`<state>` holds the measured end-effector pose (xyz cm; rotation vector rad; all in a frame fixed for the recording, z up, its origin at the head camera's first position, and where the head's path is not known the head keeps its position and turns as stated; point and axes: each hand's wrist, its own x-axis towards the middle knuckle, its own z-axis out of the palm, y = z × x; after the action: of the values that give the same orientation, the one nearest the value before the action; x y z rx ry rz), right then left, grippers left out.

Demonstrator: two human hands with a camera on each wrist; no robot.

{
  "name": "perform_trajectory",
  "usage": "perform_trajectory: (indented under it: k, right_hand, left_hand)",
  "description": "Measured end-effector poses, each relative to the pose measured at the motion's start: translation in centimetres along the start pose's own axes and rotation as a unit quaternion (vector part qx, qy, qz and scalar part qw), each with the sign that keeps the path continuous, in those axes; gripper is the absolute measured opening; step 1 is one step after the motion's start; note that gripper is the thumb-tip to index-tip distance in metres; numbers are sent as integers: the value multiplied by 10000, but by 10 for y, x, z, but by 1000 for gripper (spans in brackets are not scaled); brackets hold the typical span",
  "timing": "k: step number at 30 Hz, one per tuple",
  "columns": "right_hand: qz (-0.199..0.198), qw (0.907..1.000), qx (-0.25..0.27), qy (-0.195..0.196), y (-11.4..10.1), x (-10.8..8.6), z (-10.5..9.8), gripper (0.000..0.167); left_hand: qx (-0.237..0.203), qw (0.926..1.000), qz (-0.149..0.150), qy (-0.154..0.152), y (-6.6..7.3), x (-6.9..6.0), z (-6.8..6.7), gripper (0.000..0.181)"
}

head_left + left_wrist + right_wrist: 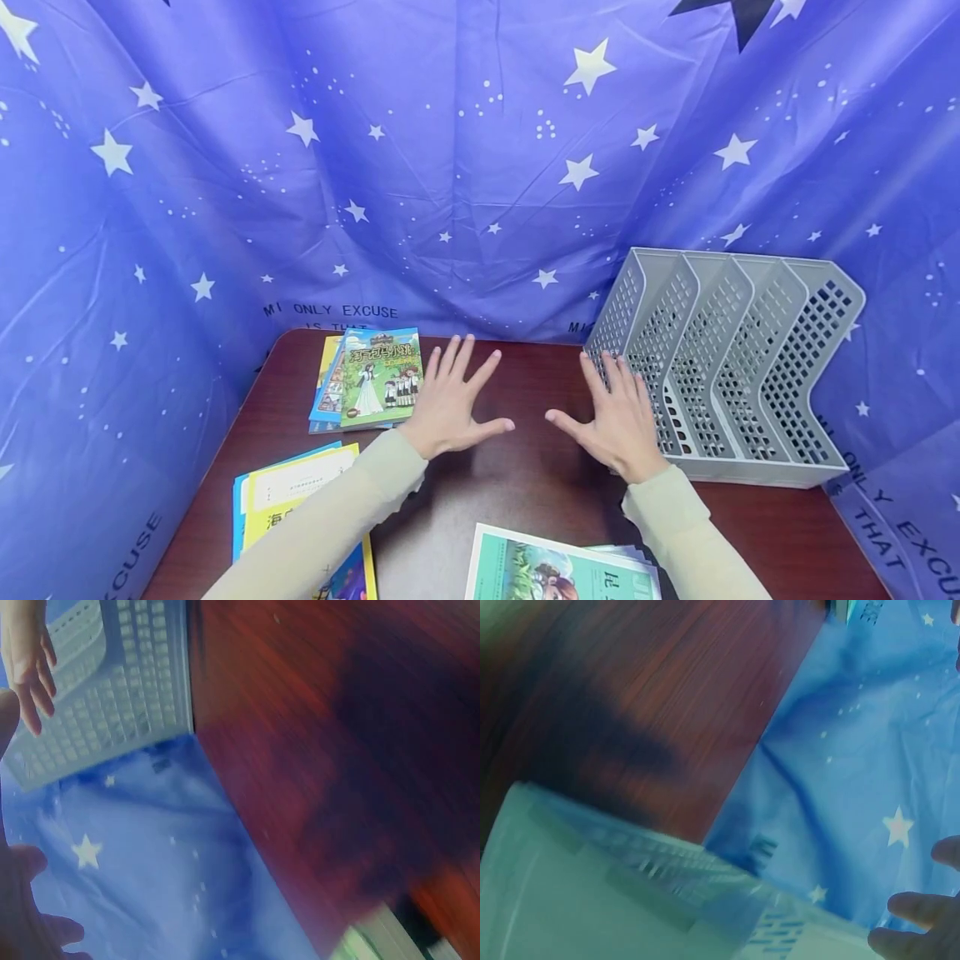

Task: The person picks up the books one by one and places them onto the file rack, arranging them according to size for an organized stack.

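We find both hands above the table [517, 475], fingers straight and spread wide, thumbs pointing inward towards each other. The left hand [453, 408] is nearest the stack of books [381, 379] at the far left of the table; it overlaps the stack's right edge in the head view, and we cannot tell whether it touches. The right hand [615, 417] is spread in front of the left side of the grey rack [757, 350], which stands upright at the right; contact there also cannot be confirmed. We record a yellow-covered book [300, 483] at near left, partly hidden by the left sleeve [337, 517], and a green-covered book [540, 575] at the near edge. A blue-purple star-patterned curtain [465, 167] hangs behind the table.
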<state>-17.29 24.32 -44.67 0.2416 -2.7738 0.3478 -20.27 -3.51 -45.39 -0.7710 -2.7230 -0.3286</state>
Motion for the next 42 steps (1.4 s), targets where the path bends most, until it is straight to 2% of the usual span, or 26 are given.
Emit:
perform_trajectory:
  k: [7, 15, 19, 26, 30, 35, 42]
  right_hand:
    - [176, 9982, 303, 491, 27, -9, -14, 96]
    - [645, 9958, 364, 545, 64, -24, -30, 88]
    - [973, 9932, 411, 497, 83, -32, -39, 87]
    - [1512, 9870, 407, 355, 119, -49, -54, 88]
    - [1793, 9827, 351, 290, 141, -58, -58, 88]
    - [2124, 9765, 228, 269, 164, -65, -62, 89]
    - [2685, 9627, 264, 218, 192, -70, -71, 92]
  left_hand:
    - [-563, 9975, 158, -407, 33, 18, 8, 97]
    - [-1033, 9913, 251, -772, 78, 36, 12, 92]
    - [-1292, 9868, 139, -965, 100, 42, 18, 90]
    - [-1843, 9744, -233, -1268, 134, 49, 24, 88]
    - [-2057, 9669, -386, -1459, 145, 50, 26, 87]
    - [-2259, 9595, -502, -1605, 152, 51, 32, 86]
    - [-2802, 9452, -742, -1501, 161, 55, 39, 74]
